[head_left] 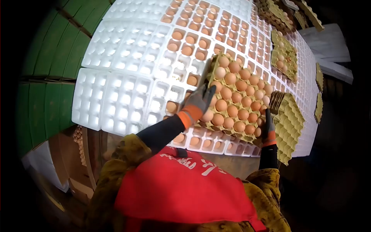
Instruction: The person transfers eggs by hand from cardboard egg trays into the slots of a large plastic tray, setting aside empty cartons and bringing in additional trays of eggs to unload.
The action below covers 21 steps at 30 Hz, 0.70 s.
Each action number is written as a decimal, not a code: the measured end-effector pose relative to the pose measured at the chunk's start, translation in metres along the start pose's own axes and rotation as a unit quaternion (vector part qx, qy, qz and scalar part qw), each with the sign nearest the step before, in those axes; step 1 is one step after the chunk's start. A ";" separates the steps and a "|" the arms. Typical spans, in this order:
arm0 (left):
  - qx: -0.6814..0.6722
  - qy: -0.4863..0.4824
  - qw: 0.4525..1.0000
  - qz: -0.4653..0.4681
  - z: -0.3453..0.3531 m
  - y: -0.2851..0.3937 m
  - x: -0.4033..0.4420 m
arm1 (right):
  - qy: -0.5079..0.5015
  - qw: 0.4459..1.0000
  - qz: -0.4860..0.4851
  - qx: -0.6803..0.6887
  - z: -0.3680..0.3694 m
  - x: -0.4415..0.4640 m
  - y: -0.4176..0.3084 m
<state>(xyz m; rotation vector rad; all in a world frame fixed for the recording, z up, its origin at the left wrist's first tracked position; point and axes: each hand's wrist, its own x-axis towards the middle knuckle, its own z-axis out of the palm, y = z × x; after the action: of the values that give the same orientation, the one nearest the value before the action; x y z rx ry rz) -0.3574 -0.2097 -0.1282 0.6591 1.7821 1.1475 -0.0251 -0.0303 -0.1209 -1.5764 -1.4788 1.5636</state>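
My left hand (198,101), in a grey and orange glove, is closed on the left edge of a yellowish pulp tray (213,69) filled with brown eggs (232,111). At the tray's right edge my right hand (268,125), gloved the same way, grips the side; its fingertips are partly hidden. The tray lies tilted over white foam boxes (160,91), covering some of their compartments. Single eggs sit in the foam compartments around it, such as one (172,106) left of my left hand.
Empty pulp trays (288,127) are stacked right of my right hand. Another pulp tray (284,56) with a few eggs lies farther back. Green boxes (46,112) stand at the left, above an open cardboard box (63,154) near eggs. White sheets (322,42) are at the back right.
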 end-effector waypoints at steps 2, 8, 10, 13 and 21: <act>-0.040 0.040 0.997 0.057 0.008 -0.025 -0.001 | 0.086 0.917 -0.266 -0.286 -0.010 0.006 0.028; 0.146 0.003 0.953 0.265 -0.058 0.009 -0.063 | 0.127 0.806 -0.401 -0.417 0.064 -0.095 -0.059; 0.314 -0.048 0.883 0.346 -0.064 0.018 -0.073 | 0.041 0.884 -0.332 -0.326 0.088 -0.118 -0.062; 0.456 -0.112 0.790 0.394 -0.048 0.020 -0.067 | -0.085 0.821 -0.436 -0.360 0.132 -0.126 -0.067; -0.106 -0.167 0.976 0.088 -0.066 0.012 -0.051 | -0.138 0.978 -0.142 0.071 0.139 -0.115 -0.048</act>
<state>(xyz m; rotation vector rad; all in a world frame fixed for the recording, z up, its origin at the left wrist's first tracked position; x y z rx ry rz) -0.3928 -0.2733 -0.0852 0.8388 1.3184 1.2438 -0.1418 -0.1658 -0.0660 -1.0467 -1.6108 1.7221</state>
